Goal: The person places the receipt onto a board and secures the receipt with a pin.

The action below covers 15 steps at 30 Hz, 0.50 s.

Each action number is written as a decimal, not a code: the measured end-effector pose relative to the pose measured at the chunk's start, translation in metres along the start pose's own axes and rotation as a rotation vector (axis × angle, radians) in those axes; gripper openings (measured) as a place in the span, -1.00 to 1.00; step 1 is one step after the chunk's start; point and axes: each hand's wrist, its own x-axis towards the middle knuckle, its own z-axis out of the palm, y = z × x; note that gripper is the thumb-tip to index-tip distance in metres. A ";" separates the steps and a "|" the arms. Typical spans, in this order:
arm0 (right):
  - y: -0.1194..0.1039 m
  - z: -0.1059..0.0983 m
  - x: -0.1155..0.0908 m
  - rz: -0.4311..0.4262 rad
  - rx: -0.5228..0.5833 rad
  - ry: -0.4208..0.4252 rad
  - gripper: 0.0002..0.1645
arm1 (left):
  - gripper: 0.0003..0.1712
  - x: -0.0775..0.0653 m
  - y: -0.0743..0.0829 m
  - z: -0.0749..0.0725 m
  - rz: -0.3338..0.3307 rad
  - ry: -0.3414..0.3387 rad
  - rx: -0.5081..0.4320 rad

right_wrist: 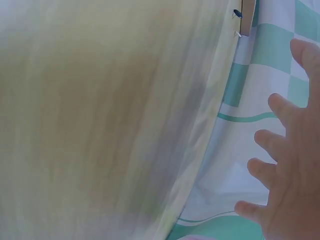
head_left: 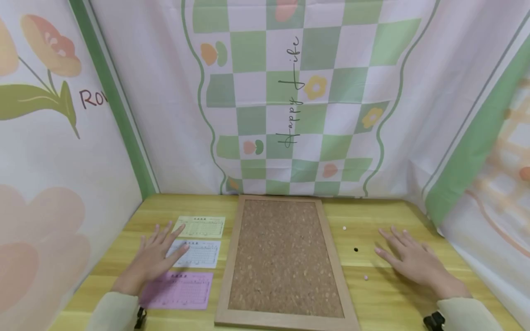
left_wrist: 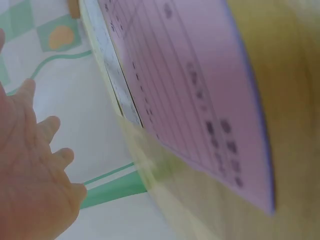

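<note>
My left hand (head_left: 155, 257) is spread with straight fingers over the left side of the table, holding nothing. Beneath and beside it lie three printed paper slips: a yellow one (head_left: 203, 226), a light blue one (head_left: 200, 253) and a pink one (head_left: 182, 292). In the left wrist view the pink slip (left_wrist: 185, 100) appears close up, apart from the palm (left_wrist: 30, 175). On the right, my other hand (head_left: 411, 262) also has its fingers spread and grips nothing. Nearest to it are three tiny pieces: a white one (head_left: 344, 228), a black one (head_left: 356, 249) and a pinkish one (head_left: 366, 277).
Between the hands a cork board (head_left: 285, 257) in a wooden frame (head_left: 225, 276) lies flat on the wooden table (head_left: 385, 303). Behind the table hangs a green and white checked cloth (head_left: 290, 115). Printed fabric also hangs at the left (head_left: 62, 161) and right sides.
</note>
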 end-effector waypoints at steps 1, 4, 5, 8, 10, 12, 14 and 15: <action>0.000 0.000 0.000 -0.004 0.008 0.002 -0.14 | -0.20 0.000 0.000 0.000 -0.001 -0.002 -0.013; -0.001 0.000 0.000 -0.013 0.037 0.007 -0.15 | -0.19 0.002 -0.001 0.002 -0.003 -0.008 -0.049; -0.002 0.000 0.000 -0.017 0.047 0.009 -0.16 | -0.18 0.002 -0.001 0.003 -0.003 -0.010 -0.063; -0.003 -0.001 0.001 -0.031 0.078 0.016 -0.16 | -0.18 0.004 -0.001 0.004 0.002 -0.013 -0.096; -0.006 -0.003 0.001 -0.044 0.115 0.017 -0.17 | -0.18 0.005 -0.001 0.004 0.010 -0.014 -0.110; -0.008 -0.004 0.001 -0.057 0.150 0.015 -0.17 | -0.17 0.006 0.000 0.004 0.020 -0.014 -0.119; -0.011 -0.005 0.001 -0.065 0.185 0.005 -0.17 | -0.17 0.007 0.001 0.004 0.030 -0.013 -0.127; -0.012 -0.006 0.001 -0.066 0.196 0.001 -0.18 | -0.17 0.007 0.001 0.003 0.033 -0.012 -0.133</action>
